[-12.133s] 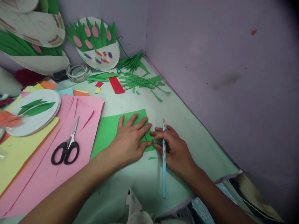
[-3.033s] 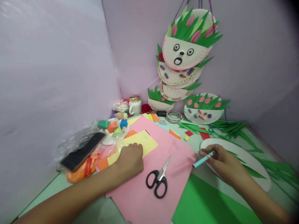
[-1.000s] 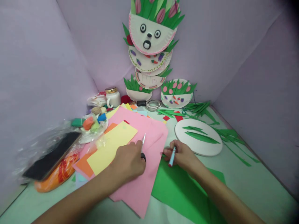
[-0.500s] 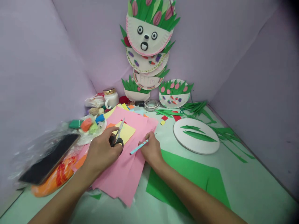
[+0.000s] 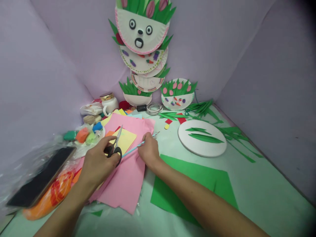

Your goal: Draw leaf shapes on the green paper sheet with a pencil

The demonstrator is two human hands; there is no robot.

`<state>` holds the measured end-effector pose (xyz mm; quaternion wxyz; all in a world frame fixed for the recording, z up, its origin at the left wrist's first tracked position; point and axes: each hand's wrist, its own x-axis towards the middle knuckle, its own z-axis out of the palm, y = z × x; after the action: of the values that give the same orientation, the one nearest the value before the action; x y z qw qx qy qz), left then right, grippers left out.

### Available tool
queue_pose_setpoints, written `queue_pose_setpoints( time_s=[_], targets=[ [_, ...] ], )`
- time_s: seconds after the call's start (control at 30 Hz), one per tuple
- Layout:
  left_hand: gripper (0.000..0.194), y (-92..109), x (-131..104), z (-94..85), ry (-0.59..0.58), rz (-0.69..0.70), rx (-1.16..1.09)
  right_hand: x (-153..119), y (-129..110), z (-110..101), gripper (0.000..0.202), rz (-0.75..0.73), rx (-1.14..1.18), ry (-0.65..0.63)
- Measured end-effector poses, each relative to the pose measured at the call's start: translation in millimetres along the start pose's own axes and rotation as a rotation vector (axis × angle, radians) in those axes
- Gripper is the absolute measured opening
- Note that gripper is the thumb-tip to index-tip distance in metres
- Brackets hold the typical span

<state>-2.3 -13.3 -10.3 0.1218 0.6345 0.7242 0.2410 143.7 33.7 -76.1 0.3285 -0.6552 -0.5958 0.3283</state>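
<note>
Lifted off the pink paper sheets, black-handled metal scissors are now gripped in the left hand, left of centre; the right hand grips a light-blue patterned pencil, mid-frame (so both are in hand).

In the left hand, scissors with smooth metal blades and plastic-looking handles; beside the right hand, matt pink paper; left of both hands, glossy, crinkled plastic wrap.
</note>
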Motion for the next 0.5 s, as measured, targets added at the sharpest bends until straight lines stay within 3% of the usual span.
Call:
queue_pose_setpoints(
  time_s=[0.1, 0.2, 0.37, 0.43, 0.5],
  targets=[
    [0.051, 5.0, 1.1, 2.1, -0.022, -0.016, 0.07, 9.4, -0.2, -8.4, 0.021, -0.026, -0.072, -0.046],
    [0.047, 6.8, 1.7, 9.7, -0.058, 0.0, 0.247, 15.3, 0.8, -33.1, 0.013, -0.046, -0.171, -0.096],
    [0.041, -7.8, 11.9, 21.8, -0.124, 0.113, 0.472, -2.7, 3.3, -99.4, 0.027, -0.089, -0.321, -0.086],
    [0.036, -11.5, 12.3, 22.3, -0.189, 0.189, 0.466, -21.5, 13.8, -130.2, 0.026, -0.11, -0.378, -0.041],
    [0.037, -8.7, 4.4, 22.2, -0.167, 0.302, 0.414, -48.6, 31.7, -160.3, 0.027, -0.058, -0.349, 0.035]
  ],
)
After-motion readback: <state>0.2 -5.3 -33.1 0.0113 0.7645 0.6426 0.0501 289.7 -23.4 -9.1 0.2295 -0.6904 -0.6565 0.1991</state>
